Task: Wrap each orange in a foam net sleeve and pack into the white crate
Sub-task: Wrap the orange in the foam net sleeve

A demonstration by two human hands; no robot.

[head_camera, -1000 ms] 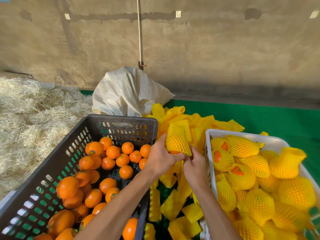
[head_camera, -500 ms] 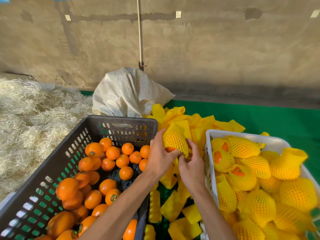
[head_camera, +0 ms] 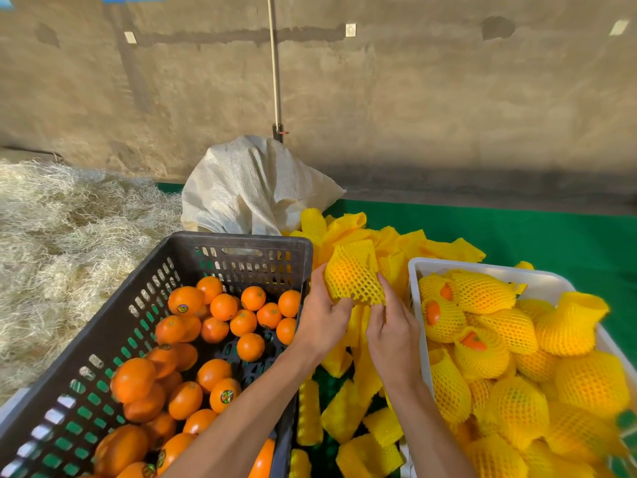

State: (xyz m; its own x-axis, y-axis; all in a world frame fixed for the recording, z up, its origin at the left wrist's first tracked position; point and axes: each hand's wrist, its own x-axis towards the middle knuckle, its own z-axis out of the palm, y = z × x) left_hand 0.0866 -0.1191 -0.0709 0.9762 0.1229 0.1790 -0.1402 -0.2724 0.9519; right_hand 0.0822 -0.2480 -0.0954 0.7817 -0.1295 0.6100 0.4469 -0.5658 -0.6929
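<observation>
Black crate (head_camera: pixel 144 339) at 8 o'clock, loose oranges (head_camera: pixel 243 322) inside it. White crate (head_camera: pixel 418 274) at 4 o'clock, heaped with wrapped fruit. Spare yellow sleeves (head_camera: pixel 348 408) piled between the crates. At centre I see the foam net sleeve (head_camera: pixel 353 279) with the orange showing through its mesh; left hand (head_camera: pixel 322 320) grips its left side, right hand (head_camera: pixel 391 327) pinches the lower edge. My worry: sleeve bottom looks open, so the fruit could slip out into the pile; a hard tug could tear the mesh. White crate is heaped, so a careless drop may roll off.
</observation>
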